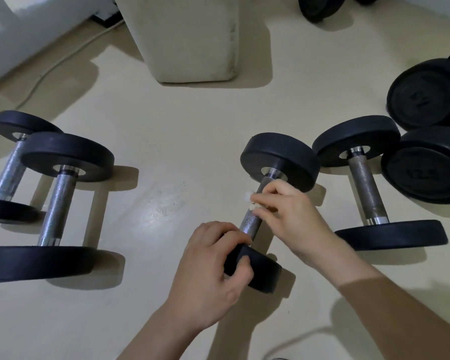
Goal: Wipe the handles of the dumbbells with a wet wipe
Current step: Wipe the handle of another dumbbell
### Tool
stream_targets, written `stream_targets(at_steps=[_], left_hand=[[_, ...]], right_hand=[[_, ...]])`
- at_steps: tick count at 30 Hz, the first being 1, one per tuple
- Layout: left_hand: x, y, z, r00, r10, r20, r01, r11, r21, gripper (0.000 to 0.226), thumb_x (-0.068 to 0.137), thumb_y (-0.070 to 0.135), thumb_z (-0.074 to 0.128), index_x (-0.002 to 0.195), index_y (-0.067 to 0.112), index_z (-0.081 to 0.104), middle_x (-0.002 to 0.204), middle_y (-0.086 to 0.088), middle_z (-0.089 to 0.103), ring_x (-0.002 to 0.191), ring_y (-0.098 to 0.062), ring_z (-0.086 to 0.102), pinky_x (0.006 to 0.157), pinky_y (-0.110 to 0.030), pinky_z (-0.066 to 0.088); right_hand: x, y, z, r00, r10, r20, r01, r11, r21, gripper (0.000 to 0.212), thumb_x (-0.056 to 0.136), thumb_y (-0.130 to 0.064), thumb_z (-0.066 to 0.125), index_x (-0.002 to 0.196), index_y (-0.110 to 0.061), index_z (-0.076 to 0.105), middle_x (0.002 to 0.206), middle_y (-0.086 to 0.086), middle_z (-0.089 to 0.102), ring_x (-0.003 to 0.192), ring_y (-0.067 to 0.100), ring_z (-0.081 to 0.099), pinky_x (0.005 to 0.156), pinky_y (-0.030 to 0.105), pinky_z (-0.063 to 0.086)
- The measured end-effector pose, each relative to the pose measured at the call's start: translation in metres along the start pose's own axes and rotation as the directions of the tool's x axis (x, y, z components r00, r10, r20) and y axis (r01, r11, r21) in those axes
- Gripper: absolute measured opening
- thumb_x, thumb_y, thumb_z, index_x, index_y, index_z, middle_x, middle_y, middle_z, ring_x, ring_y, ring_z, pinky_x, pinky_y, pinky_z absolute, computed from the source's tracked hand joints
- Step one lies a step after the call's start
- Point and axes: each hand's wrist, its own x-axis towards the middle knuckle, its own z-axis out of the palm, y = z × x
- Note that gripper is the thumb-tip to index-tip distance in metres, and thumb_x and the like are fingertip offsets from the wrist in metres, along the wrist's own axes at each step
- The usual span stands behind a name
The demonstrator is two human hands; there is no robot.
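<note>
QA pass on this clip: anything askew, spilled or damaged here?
Minor only. The dumbbell being wiped lies slanted compared with the neighbouring dumbbell, left hand gripping its near plate, right hand pressing the wet wipe on its handle. A dull scuffed patch marks the floor beside it. No spill or damage visible.

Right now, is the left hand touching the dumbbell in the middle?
Touching. The head view shows the left hand gripping the near weight of the middle dumbbell, fingers curled over its top edge.
</note>
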Motion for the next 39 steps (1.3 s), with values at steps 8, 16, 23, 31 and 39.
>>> stream_targets(at_steps=[8,16,23,31,39], left_hand=[[0.002,0.007,0.005,0.984,-0.169,0.061,0.151,0.962,0.228,0.077,0.057,0.075,0.047,0.121,0.033,0.052,0.141,0.001,0.037,0.133,-0.016,0.027,0.1,-0.023,0.031],[-0.003,0.005,0.005,0.985,-0.17,0.018,0.16,0.954,0.255,0.079,0.057,0.075,0.049,0.121,0.028,0.054,0.136,0.0,0.044,0.129,-0.019,0.033,0.096,-0.027,0.038],[-0.003,0.006,-0.002,0.976,-0.216,0.016,0.209,0.956,0.204,0.082,0.054,0.081,0.047,0.127,0.042,0.047,0.142,0.006,0.035,0.13,-0.016,0.026,0.095,-0.025,0.036],[0.0,0.008,-0.023,0.976,-0.215,0.034,0.204,0.958,0.202,0.062,0.073,0.063,0.065,0.129,0.051,0.042,0.114,0.014,0.037,0.108,-0.01,0.039,0.081,-0.019,0.033],[-0.002,0.021,-0.034,0.981,0.103,0.166,-0.162,0.906,0.391,0.041,0.071,0.019,0.068,0.105,0.04,0.062,0.114,0.013,0.06,0.111,-0.016,0.053,0.084,-0.039,0.05]], right_hand=[[-0.023,-0.018,0.013,0.995,0.095,-0.044,-0.088,0.986,0.138,0.01,0.075,-0.002,0.068,0.074,-0.011,0.073,0.075,-0.003,0.065,0.07,0.006,0.058,0.067,0.019,0.048],[-0.024,-0.022,0.013,0.995,0.086,-0.041,-0.083,0.994,0.075,0.014,0.077,-0.004,0.061,0.078,-0.01,0.073,0.08,-0.001,0.066,0.075,0.008,0.058,0.072,0.021,0.048],[0.001,-0.011,0.011,0.971,0.091,-0.219,-0.092,0.996,0.006,0.013,0.074,0.004,0.063,0.075,-0.005,0.072,0.075,0.007,0.066,0.067,0.021,0.062,0.067,0.019,0.044],[0.016,-0.001,0.014,0.937,0.117,-0.328,-0.111,0.993,0.037,0.013,0.078,0.0,0.061,0.079,-0.004,0.073,0.077,0.009,0.065,0.072,0.017,0.06,0.072,0.009,0.041],[0.033,-0.002,0.029,0.928,0.133,-0.347,-0.105,0.99,0.099,0.013,0.079,-0.004,0.06,0.078,-0.007,0.073,0.076,0.007,0.064,0.069,0.023,0.06,0.064,0.028,0.048]])
